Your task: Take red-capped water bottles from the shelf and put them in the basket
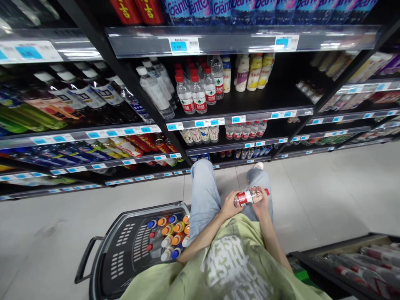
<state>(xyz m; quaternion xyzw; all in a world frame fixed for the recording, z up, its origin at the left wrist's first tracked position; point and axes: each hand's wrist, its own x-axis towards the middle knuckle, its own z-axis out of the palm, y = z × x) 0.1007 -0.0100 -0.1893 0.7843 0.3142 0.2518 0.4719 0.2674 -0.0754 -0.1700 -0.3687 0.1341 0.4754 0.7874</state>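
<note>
I hold a small clear water bottle [250,196] with a red cap and red label, lying sideways in front of my waist. My left hand [230,205] wraps around its bottom end. My right hand [260,201] grips the end with the cap. Straight ahead, more water bottles [195,92] of the same kind stand on a black shelf [250,112], well beyond my hands. Down at my left a dark shopping basket [125,250] on the floor holds several bottles [170,237] with coloured caps.
Black store shelving [93,133] with drinks and blue price tags fills the left and back. A lower display [359,258] with packaged goods sits at the bottom right. Pale tiled floor [337,187] stretches to the right. My legs in light jeans [203,196] stand before the shelf.
</note>
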